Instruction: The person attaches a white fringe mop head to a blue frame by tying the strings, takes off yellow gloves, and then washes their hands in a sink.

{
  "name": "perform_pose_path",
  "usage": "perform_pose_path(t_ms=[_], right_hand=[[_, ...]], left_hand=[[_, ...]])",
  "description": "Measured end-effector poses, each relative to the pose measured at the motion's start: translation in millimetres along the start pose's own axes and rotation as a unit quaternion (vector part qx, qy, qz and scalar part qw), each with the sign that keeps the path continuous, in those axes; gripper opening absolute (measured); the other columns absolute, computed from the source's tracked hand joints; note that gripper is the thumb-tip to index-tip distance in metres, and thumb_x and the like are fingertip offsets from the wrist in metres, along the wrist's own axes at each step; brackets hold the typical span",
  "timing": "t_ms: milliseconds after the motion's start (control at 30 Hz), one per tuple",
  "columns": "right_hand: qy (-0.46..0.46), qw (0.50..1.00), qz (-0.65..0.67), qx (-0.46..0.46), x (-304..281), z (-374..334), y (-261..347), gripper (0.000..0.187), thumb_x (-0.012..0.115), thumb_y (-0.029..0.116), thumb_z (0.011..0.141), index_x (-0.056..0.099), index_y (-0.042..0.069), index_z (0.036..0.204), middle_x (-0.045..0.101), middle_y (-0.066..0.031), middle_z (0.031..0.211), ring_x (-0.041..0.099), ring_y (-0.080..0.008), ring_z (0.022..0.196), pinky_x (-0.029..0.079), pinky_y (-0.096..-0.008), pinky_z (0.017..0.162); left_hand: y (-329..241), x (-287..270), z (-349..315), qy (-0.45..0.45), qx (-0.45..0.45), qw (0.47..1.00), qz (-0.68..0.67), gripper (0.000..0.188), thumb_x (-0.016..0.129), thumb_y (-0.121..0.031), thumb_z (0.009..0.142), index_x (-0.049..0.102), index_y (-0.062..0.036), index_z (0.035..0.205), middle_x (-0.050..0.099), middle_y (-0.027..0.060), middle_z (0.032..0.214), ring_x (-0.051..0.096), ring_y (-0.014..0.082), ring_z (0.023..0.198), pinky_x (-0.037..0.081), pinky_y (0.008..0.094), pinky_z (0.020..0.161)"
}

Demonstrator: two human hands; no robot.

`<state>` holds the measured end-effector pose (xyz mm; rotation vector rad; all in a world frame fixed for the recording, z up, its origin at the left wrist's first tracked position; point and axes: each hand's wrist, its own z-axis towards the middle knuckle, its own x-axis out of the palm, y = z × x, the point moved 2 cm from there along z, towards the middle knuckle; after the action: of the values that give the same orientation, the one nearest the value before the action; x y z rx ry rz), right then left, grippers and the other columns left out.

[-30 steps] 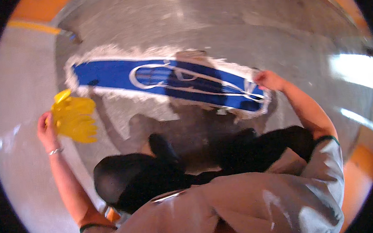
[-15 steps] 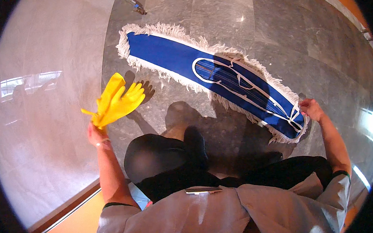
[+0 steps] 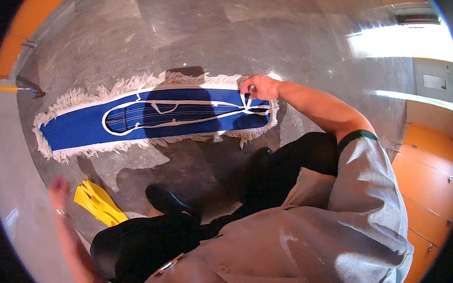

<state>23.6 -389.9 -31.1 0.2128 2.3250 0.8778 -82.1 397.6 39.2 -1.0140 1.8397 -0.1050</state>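
A long dust mop head (image 3: 75, 127) lies flat on the floor before me, its blue cloth backing edged with off-white fringe. White ties run along its middle slot and meet in a knot near its right end. There my right hand (image 3: 262, 87) is closed, pinching a white tie (image 3: 243, 100) just above the knot. At the lower left, a yellow rubber glove (image 3: 99, 202) rests on the floor beside my knee. My left hand (image 3: 60, 190), smeared by motion, is just left of the glove and apart from it; its fingers cannot be made out.
A yellow pole (image 3: 4, 88) with a metal end stands at the left beyond the mop head. Orange cabinets (image 3: 428, 168) line the right side. Bright light comes in at the upper right. The floor (image 3: 204, 34) is grey tile.
My left hand has let go of the yellow glove, which now lies on the floor. My view has turned to the right. My right hand stays at the mop head's right end.
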Motion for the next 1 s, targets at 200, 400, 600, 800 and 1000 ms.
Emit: perform_pose_path(t_ms=[200, 400, 600, 800, 1000], right_hand=[[0.020, 0.971, -0.231, 0.061, 18, 6, 22, 0.024, 0.062, 0.010, 0.076, 0.063, 0.015, 0.099, 0.054, -0.0122, 0.116, 0.062, -0.0328, 0.103, 0.051, -0.0449, 0.081], [-0.009, 0.985, -0.171, 0.021, 15, -5, 11, 0.015, 0.063, 0.015, 0.075, 0.064, 0.009, 0.089, 0.060, -0.0134, 0.101, 0.064, -0.0318, 0.088, 0.052, -0.0425, 0.074], [0.121, 0.977, 0.130, 0.122, 4, -10, 38, 0.019, 0.067, 0.016, 0.075, 0.067, 0.007, 0.092, 0.068, -0.0065, 0.080, 0.063, -0.0171, 0.070, 0.050, -0.0326, 0.065], [0.046, 0.947, 0.297, 0.108, 3, 4, 23, 0.021, 0.061, 0.016, 0.081, 0.067, 0.003, 0.097, 0.066, -0.0064, 0.080, 0.061, -0.0133, 0.066, 0.050, -0.0288, 0.063], [-0.026, 0.986, -0.155, -0.051, 14, 12, 6, 0.036, 0.054, 0.016, 0.086, 0.062, 0.024, 0.121, 0.056, -0.0120, 0.115, 0.062, -0.0338, 0.097, 0.051, -0.0430, 0.087]], left_hand=[[-305, 137, 24, 0.085, 0.288, 0.946, 0.121, 0.014, 0.063, -0.005, 0.086, 0.065, 0.0007, 0.098, 0.069, 0.0084, 0.089, 0.064, 0.0148, 0.083, 0.051, 0.0286, 0.078], [-378, 378, -54, 0.272, 0.393, 0.878, -0.009, 0.022, 0.072, -0.014, 0.075, 0.070, -0.0058, 0.095, 0.070, 0.0080, 0.086, 0.066, 0.0190, 0.079, 0.053, 0.0323, 0.073], [-345, 483, -121, 0.326, 0.217, 0.886, -0.250, 0.036, 0.074, -0.001, 0.072, 0.065, -0.0017, 0.107, 0.070, 0.0066, 0.088, 0.064, 0.0126, 0.075, 0.053, 0.0261, 0.071], [-344, 495, -126, 0.324, 0.104, 0.900, -0.271, 0.014, 0.067, -0.013, 0.086, 0.070, -0.0006, 0.091, 0.070, 0.0044, 0.086, 0.065, 0.0116, 0.073, 0.054, 0.0247, 0.064], [-343, 500, -138, 0.298, 0.024, 0.852, -0.431, 0.015, 0.064, -0.011, 0.090, 0.071, -0.0022, 0.100, 0.069, 0.0046, 0.086, 0.064, 0.0106, 0.072, 0.053, 0.0226, 0.060]])
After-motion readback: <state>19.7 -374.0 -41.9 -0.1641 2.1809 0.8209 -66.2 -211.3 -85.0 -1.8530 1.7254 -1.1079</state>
